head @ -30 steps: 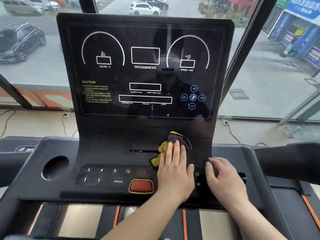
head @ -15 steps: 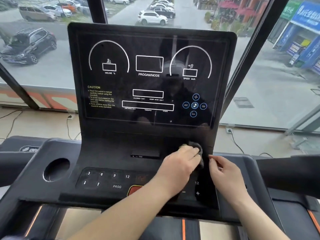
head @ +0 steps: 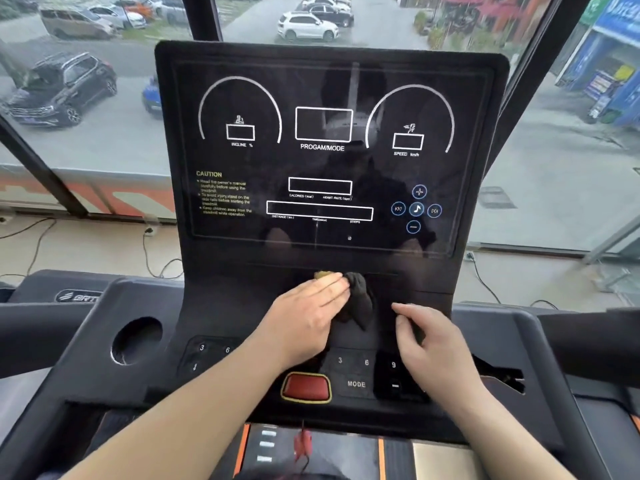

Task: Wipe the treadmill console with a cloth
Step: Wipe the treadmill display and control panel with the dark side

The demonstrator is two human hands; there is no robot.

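Head view: wiping the lower panel of the treadmill console [head: 221,296]. The cloth [head: 358,304], dark with a yellow patch showing at its far edge, lies bunched on the sloping panel just below the display screen [head: 322,161] and above the numbered keys. The left hand [head: 304,318] lies across it with fingers nearly straight, pressing it flat against the surface rather than gripping it. The right hand [head: 438,349] rests just beside the cloth with fingers loosely curled; whether its fingertips pinch an edge of the cloth cannot be told against the dark panel. The cloth looks light, soft and limp. It should fold and drag under the palm, so it is best controlled by broad downward pressure over its middle, with loose ends tucked under the fingers to stop them trailing. The console is rigid and glossy, so the cloth is likely to slide easily, and care seems wise near the red stop button [head: 305,388] and the keys.
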